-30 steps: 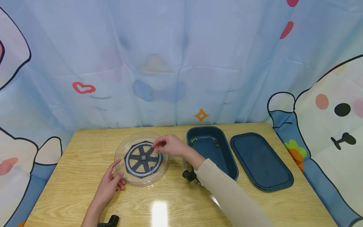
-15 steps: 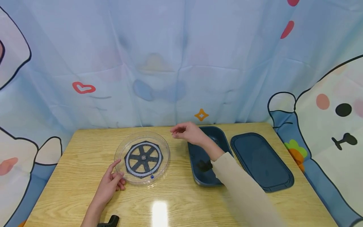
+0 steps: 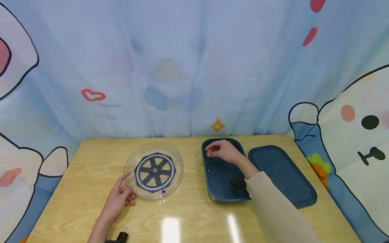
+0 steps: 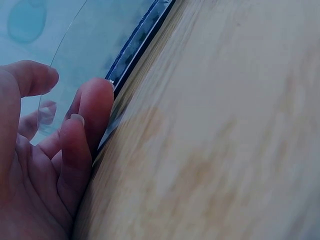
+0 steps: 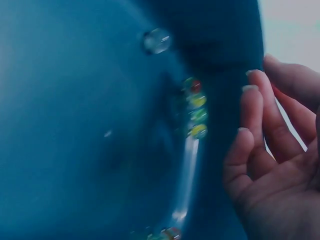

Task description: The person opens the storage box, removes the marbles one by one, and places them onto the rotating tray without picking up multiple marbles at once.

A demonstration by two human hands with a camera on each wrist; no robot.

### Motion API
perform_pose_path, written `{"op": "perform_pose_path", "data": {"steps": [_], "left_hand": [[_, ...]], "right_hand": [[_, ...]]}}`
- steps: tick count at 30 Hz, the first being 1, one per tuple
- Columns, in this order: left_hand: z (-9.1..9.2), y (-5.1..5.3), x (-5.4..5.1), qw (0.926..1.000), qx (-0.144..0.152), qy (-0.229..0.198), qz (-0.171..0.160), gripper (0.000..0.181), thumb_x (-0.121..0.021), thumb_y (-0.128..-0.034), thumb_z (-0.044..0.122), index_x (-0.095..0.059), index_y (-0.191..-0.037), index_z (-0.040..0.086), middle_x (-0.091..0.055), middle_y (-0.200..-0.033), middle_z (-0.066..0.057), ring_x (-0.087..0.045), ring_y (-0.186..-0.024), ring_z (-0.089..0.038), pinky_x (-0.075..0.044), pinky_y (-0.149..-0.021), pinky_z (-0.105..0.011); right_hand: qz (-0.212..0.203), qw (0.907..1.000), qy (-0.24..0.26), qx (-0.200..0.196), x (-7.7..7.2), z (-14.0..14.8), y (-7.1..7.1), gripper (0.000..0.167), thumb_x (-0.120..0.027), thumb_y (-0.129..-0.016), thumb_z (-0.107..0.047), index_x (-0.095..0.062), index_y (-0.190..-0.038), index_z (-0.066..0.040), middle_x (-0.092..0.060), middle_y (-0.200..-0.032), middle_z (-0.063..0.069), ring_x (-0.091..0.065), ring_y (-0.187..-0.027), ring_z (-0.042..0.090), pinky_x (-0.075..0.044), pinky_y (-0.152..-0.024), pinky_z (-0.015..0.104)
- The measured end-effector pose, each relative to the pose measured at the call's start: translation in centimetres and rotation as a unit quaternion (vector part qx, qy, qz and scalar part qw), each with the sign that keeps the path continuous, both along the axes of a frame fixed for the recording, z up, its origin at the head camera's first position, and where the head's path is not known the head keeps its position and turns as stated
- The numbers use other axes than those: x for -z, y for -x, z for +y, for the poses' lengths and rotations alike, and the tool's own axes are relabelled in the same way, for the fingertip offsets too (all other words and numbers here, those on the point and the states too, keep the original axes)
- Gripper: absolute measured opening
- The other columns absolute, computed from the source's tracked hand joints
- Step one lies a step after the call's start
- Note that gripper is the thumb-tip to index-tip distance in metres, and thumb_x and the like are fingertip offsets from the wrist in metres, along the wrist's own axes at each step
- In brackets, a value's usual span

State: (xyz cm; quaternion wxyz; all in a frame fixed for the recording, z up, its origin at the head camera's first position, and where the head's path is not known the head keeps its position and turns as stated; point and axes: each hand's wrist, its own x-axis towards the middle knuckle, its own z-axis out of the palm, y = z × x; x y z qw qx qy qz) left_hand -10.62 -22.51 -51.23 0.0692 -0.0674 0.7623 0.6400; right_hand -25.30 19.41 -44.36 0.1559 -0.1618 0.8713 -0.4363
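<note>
A clear round dish (image 3: 130, 158) holds a dark six-spoked wheel (image 3: 155, 170) with a pale ring, and a blue marble (image 3: 163, 191) lies near its front edge. My left hand (image 3: 118, 199) rests against the dish's left front side, its fingertips touching the wall. Over the far end of the dark blue tub (image 3: 220, 179) is my right hand (image 3: 226, 152), fingers loosely bent, nothing visible between them. In the right wrist view, a clear marble (image 5: 158, 41) and a row of several yellow-green marbles (image 5: 198, 107) lie in the tub beside the fingers, with more at the bottom edge.
A dark blue lid (image 3: 282, 175) lies to the right of the tub on the wooden table (image 3: 100, 165). Behind the table hangs a printed curtain (image 3: 170, 67). Light reflects off the tabletop near the front.
My right hand has moved right, from above the wheel to over the tub. The blue marble has shifted from the wheel toward the dish's front edge. My left hand has stayed at the dish.
</note>
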Motion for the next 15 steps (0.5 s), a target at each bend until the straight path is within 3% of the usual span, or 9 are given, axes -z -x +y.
{"op": "perform_pose_path", "data": {"steps": [6, 15], "left_hand": [[0.0, -0.2, 0.4, 1.0000, 0.000, -0.001, 0.001, 0.055, -0.054, -0.1023, 0.011, -0.032, -0.152, 0.020, -0.061, -0.074, -0.013, -0.062, -0.057, -0.022, -0.049, -0.055, -0.028], [-0.2, 0.0, 0.4, 1.0000, -0.004, 0.004, -0.001, 0.055, -0.053, -0.1024, 0.011, -0.032, -0.153, 0.020, -0.061, -0.075, -0.014, -0.062, -0.058, -0.023, -0.049, -0.056, -0.028]], "right_hand": [[-0.060, 0.9967, -0.029, -0.047, 1.9, 0.9, -0.2, 0.026, -0.075, -0.088, -0.007, -0.071, -0.113, -0.001, -0.072, -0.098, 0.005, -0.068, -0.090, 0.018, -0.053, -0.085, 0.038], [-0.067, 0.9916, -0.071, -0.084, 2.4, 0.3, 0.0, 0.024, -0.080, -0.083, -0.008, -0.074, -0.106, -0.004, -0.070, -0.092, 0.001, -0.065, -0.084, 0.015, -0.052, -0.081, 0.034]]}}
